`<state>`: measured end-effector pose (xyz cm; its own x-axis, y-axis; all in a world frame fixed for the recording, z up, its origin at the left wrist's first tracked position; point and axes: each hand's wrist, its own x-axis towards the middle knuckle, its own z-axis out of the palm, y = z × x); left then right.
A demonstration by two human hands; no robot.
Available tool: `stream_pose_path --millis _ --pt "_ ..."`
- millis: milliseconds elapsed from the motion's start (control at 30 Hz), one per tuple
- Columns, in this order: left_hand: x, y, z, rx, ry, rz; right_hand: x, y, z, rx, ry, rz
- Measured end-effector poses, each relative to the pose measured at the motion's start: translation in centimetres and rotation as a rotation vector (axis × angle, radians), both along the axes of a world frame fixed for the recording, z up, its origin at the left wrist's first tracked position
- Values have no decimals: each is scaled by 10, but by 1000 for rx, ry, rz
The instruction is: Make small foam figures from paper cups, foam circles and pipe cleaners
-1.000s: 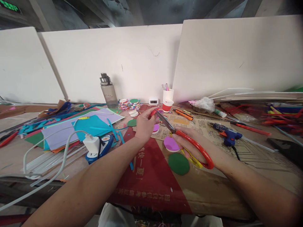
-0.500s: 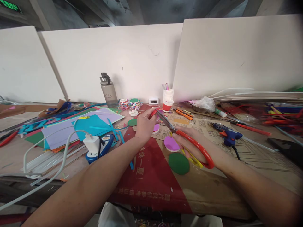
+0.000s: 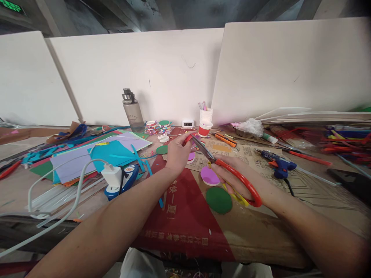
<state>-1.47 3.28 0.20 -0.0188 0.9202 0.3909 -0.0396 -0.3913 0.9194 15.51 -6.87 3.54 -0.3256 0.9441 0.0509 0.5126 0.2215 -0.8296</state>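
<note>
While the left hand [image 3: 178,152] is pinching a small red piece [image 3: 188,138] between its fingertips above the middle of the table [image 3: 17,195], the right hand [image 3: 232,168] is gripping the scissors [image 3: 240,179]. Its fingers are curling around the red and yellow handles, partly hidden behind them. The blades are pointing far and left, their tips reaching the red piece; whether they are biting into it, I cannot tell.

Just left of the right hand, a purple disc [image 3: 210,176] is lying on the cardboard [image 3: 185,231], and a green disc [image 3: 219,200] is lying nearer. Another green disc [image 3: 161,150] is resting left of the left hand.

On the far side, a red cup [image 3: 205,130] is standing right of a clock [image 3: 188,124], and a bottle [image 3: 133,114] is standing farther left. Over on the right, a glue gun [image 3: 280,165] is lying well apart from the discs. On the left, a blue sheet [image 3: 111,154] is overlapping a lilac sheet [image 3: 71,165], and a white plug [image 3: 112,177] is sitting in a blue power strip [image 3: 130,178].
</note>
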Motion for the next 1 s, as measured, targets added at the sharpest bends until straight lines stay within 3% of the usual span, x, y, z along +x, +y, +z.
stream_pose_path --millis 200,400,767,1000 --pt "1 0 -1 -5 -5 11 0 1 -5 -35 36 -12" --pt "1 0 -2 -1 -3 5 2 4 -10 45 -4 5" --pt "1 -3 0 -1 17 13 2 -1 0 30 -56 -6" --pt "-3 3 -2 2 67 31 7 11 -8 218 -53 75"
